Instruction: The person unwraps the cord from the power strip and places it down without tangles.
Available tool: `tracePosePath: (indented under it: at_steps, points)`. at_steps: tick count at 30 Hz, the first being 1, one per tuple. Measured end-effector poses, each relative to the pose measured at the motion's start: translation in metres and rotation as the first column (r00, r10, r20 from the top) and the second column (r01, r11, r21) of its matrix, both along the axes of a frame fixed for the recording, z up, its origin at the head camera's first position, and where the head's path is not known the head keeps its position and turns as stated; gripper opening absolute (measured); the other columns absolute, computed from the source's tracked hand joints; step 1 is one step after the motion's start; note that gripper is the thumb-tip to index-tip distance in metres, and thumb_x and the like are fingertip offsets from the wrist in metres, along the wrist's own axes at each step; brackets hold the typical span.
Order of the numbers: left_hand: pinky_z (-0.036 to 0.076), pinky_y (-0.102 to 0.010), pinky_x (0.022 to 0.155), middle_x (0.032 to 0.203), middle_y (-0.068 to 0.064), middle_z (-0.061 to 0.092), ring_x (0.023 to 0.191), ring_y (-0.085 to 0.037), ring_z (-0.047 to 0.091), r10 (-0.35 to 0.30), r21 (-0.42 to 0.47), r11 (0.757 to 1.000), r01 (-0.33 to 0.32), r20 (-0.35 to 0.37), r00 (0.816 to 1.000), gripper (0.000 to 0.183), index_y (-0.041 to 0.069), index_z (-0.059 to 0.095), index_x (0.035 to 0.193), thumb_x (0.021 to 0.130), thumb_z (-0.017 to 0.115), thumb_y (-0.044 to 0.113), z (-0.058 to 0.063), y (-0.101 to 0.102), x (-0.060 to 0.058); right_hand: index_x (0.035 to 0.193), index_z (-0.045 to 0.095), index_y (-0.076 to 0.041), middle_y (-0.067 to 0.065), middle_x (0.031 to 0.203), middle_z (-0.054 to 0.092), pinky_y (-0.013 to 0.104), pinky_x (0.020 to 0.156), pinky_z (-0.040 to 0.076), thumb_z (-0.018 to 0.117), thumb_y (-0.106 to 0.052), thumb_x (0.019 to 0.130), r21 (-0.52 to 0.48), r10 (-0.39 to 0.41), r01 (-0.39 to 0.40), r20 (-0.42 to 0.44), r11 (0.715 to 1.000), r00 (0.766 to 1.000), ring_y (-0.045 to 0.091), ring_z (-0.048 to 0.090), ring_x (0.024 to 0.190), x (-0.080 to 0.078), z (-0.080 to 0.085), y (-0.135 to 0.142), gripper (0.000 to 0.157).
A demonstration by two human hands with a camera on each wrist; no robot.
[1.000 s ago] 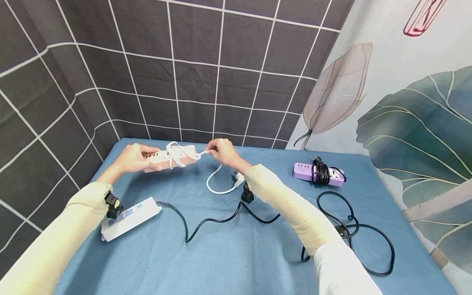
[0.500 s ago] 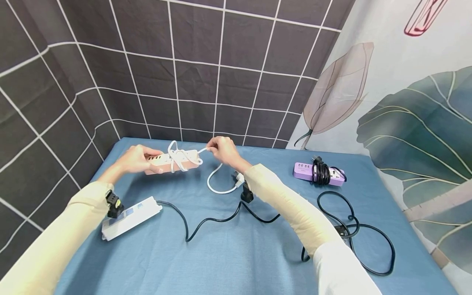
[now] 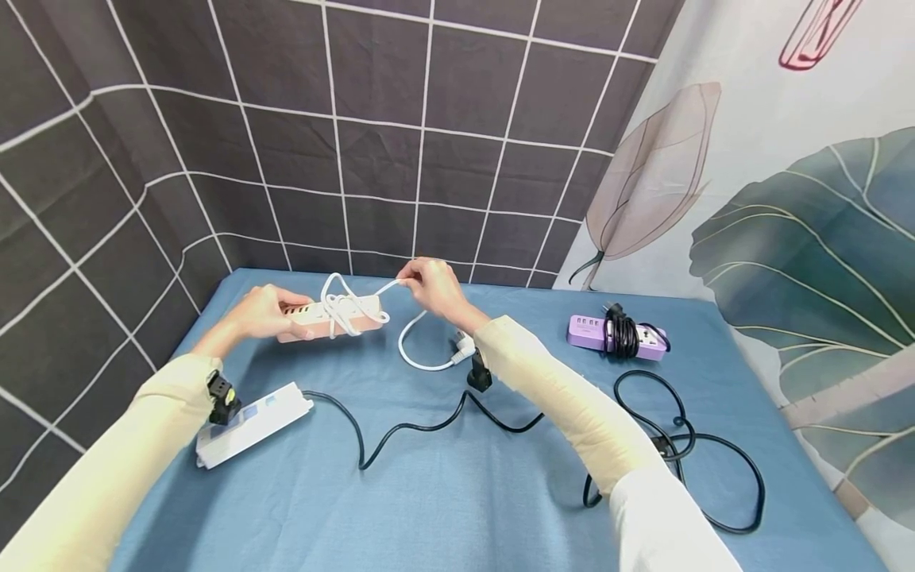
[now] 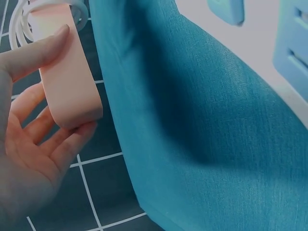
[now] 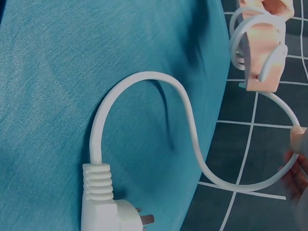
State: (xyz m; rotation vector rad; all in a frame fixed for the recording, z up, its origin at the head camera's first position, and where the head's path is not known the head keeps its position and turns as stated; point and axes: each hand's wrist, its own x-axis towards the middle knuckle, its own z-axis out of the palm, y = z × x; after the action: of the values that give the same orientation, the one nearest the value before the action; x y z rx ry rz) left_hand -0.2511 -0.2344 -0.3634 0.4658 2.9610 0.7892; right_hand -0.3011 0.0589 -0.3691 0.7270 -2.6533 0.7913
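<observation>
One white power strip: set aslant at the left of the blue-covered counter. One left hand, mine: grip clasped on the left end of the pink power strip, thumb above, fingers beneath, towards the counter's rear edge. One white cord: looped loosely round that strip, one length leading off to my other side. One right hand, mine: grip pinching that length, beyond the strip's right end. One white plug, ending the cord, just beside a black plug. Step in hand, as I judge it: working the cord about the strip; winding or unwinding, I cannot tell. Next move, I judge, calls for a firm left hold while my right guides the cord round, slack enough not to drag the plug. One purple power strip, right rear: black cord wound tightly. One loose black cable: looped, far right.
</observation>
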Motion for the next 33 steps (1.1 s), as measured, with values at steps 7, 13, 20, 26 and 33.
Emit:
tracePosePath:
  at_steps: [7,13,20,26,33]
  points:
    - [0.036,-0.028,0.063,0.096,-0.016,0.071,0.076,-0.019,0.053,0.006,-0.011,1.000,-0.006,-0.007,1.000,0.053,0.002,0.070,0.113,0.067,0.083,0.026,-0.004,-0.003,-0.001,0.092,0.075,-0.015,0.000,0.091,0.071,0.027,0.070,0.049,0.066,-0.016,0.090,0.030,-0.006,0.007,-0.047,1.000,0.999,0.013,0.062,0.075,0.003,0.006,0.000,0.010]
    - [0.036,-0.028,0.063,0.098,-0.017,0.071,0.077,-0.020,0.054,0.008,-0.027,1.000,-0.007,0.013,1.000,0.053,0.003,0.071,0.112,0.066,0.083,0.025,-0.004,-0.003,0.000,0.093,0.075,-0.013,0.002,0.092,0.070,0.028,0.073,0.050,0.066,-0.016,0.090,0.006,-0.005,0.005,-0.058,1.000,0.998,0.014,0.063,0.079,0.006,0.012,0.002,0.010]
    - [0.035,-0.027,0.062,0.101,-0.019,0.071,0.077,-0.021,0.056,0.032,-0.046,0.998,-0.033,-0.003,0.999,0.053,0.004,0.071,0.111,0.065,0.083,0.028,-0.005,-0.005,0.000,0.092,0.075,-0.013,0.001,0.092,0.071,0.027,0.074,0.049,0.064,-0.013,0.091,0.007,0.039,-0.039,-0.084,0.999,0.996,0.015,0.062,0.082,0.009,0.015,0.004,0.010]
    - [0.035,-0.028,0.064,0.106,-0.021,0.070,0.082,-0.025,0.059,0.078,-0.059,0.995,-0.078,-0.006,0.997,0.053,0.003,0.070,0.112,0.067,0.082,0.027,-0.007,-0.008,-0.001,0.090,0.075,-0.013,0.002,0.090,0.071,0.029,0.076,0.050,0.065,-0.012,0.090,0.017,0.088,-0.087,-0.136,0.996,0.987,0.016,0.063,0.086,0.015,0.017,0.006,0.009]
    - [0.035,-0.029,0.062,0.109,-0.022,0.069,0.083,-0.028,0.058,0.126,-0.085,0.989,-0.125,0.011,0.992,0.056,0.004,0.069,0.116,0.067,0.080,0.029,-0.007,-0.011,-0.001,0.089,0.075,-0.012,0.002,0.088,0.072,0.030,0.077,0.051,0.067,-0.011,0.088,0.028,0.122,-0.119,-0.201,0.993,0.972,0.018,0.064,0.088,0.022,0.019,0.011,0.008]
